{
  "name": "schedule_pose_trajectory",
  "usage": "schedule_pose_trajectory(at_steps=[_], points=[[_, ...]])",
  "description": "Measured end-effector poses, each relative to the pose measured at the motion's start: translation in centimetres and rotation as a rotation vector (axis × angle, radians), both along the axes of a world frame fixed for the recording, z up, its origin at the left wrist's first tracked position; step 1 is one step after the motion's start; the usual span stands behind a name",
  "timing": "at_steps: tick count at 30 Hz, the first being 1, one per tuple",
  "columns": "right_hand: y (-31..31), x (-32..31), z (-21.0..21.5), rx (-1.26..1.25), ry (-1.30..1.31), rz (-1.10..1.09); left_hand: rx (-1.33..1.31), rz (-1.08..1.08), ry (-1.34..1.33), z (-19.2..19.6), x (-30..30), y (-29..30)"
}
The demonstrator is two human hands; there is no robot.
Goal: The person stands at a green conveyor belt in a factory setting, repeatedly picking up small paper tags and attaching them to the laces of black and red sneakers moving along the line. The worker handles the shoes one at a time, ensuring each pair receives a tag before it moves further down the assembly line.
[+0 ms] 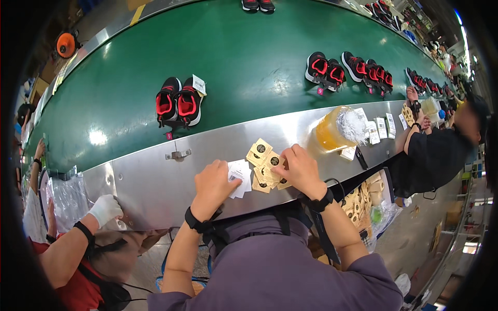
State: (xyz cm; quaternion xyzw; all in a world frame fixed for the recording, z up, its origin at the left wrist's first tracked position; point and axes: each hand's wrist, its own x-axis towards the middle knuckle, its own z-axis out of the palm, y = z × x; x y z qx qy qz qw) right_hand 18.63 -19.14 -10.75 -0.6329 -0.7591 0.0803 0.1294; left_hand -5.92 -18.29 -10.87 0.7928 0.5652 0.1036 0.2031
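1. Two bare hands, apart. Left hand [211,181] with thumb over white slips [241,171]; right hand [301,168] with fingertips at gold cards [263,163]. Impossible to tell whether clamped or merely resting.
2. One green belt [249,78] across the top; far ends lost toward the dark rim.
3. One metal counter [228,142] along the belt; near edge partly hidden by arms and body.
4. Black-and-red shoes on the belt: one pair [170,90] left of centre, one pair [251,6] cut off at the top, one pair [317,63] toward the right; beyond, a crowded row [355,65], too overlapped to count.
5. One amber tub [328,135] right of the right hand; white contents hard to make out.
6. Gold cards: at least six, overlapping on the counter between the hands, some under right fingers.
7. White slips: several, just left of the gold cards, exact count hidden.
8. One slim black object [361,159], unclear in kind, beside the tub.
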Motion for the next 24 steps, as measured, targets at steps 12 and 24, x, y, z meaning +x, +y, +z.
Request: schedule_pose_trajectory(at_steps=[12, 24], points=[[-1.8, 2.5, 3.0, -0.448, 0.899, -0.04, -0.392, -0.135, -0.894, 2.1, 2.7, -0.9], [-4.6, 4.6, 4.6, -0.367, 1.048, 0.14, -0.396, -0.142, -0.898, 4.2, 7.9, -1.4]])
